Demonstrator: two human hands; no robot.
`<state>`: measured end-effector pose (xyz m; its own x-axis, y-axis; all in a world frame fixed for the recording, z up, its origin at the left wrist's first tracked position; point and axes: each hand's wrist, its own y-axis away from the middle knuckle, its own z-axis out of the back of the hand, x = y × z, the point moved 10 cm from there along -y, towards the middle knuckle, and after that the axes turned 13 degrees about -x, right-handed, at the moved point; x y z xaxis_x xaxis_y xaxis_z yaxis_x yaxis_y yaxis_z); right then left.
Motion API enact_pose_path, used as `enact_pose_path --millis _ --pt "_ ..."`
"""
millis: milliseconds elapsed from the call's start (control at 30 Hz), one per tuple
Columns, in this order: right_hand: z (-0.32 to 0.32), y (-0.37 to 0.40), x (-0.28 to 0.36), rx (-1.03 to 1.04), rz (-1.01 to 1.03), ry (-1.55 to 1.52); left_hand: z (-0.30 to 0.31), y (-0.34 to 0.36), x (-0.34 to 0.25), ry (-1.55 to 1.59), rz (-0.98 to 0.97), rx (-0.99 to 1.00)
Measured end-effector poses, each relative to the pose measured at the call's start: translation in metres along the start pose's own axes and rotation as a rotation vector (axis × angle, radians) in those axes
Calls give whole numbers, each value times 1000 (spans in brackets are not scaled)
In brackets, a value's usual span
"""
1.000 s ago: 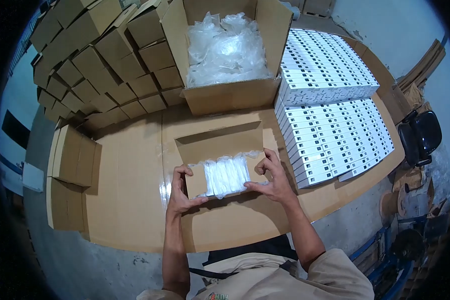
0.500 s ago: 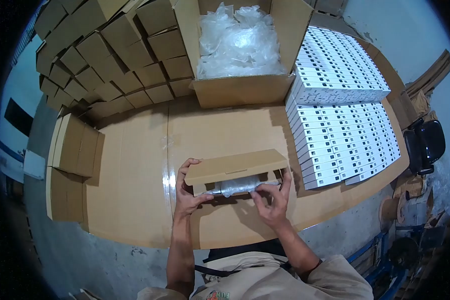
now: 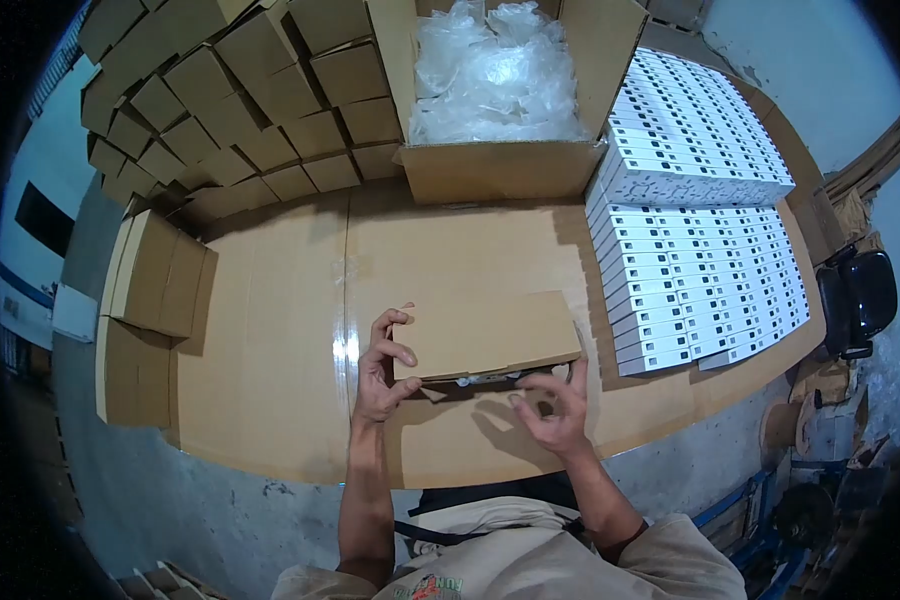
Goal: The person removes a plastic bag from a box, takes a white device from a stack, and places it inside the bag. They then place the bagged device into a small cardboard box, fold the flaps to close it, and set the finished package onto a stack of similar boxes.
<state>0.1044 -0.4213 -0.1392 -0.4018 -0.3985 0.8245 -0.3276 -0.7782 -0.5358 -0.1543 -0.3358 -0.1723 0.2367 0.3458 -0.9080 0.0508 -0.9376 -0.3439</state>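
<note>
A small brown cardboard box (image 3: 490, 335) is in front of me, its lid lying nearly flat over the top. Through a narrow gap under the lid's front edge, a strip of clear plastic wrap (image 3: 480, 379) shows; what it wraps is hidden. My left hand (image 3: 382, 375) grips the box's left end, fingers on the lid's side and thumb at the front lower corner. At the right front corner, my right hand (image 3: 558, 408) has its outer fingers against the end of the box, with thumb and forefinger curled by the front edge.
A large open carton (image 3: 505, 172) of clear plastic bags (image 3: 500, 75) stands at the back. Stacked brown boxes (image 3: 270, 95) fill the back left, with more boxes (image 3: 155, 290) at the left edge. Rows of white boxes (image 3: 710, 250) stand on the right of the cardboard-covered table (image 3: 270, 400).
The lid has come down over the front opening, covering most of the plastic wrap. My right thumb and forefinger have drawn back from the wrap. The view has shifted slightly.
</note>
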Motion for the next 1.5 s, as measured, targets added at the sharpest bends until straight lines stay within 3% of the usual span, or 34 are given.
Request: enact_pose_path --millis 133,367,467,567,667,867,1500 --pt "24 -13 -24 -219 -193 -288 0 4 -4 -31 17 5" --pt "31 -28 -31 -89 -51 -228 3 4 -1 -80 1 17" --pt "31 -27 -36 -91 -89 -245 3 5 -2 -67 10 18" --pt "33 -28 -30 -53 -33 -91 2 4 -3 -64 -2 11" --pt "29 -38 4 7 204 162 -1 7 -16 -120 -46 -36" --pt "-5 -20 27 206 374 304 -20 33 -36 -426 -236 -146" --pt "-12 -4 26 -5 433 287 -42 43 -42 -668 -438 -235"
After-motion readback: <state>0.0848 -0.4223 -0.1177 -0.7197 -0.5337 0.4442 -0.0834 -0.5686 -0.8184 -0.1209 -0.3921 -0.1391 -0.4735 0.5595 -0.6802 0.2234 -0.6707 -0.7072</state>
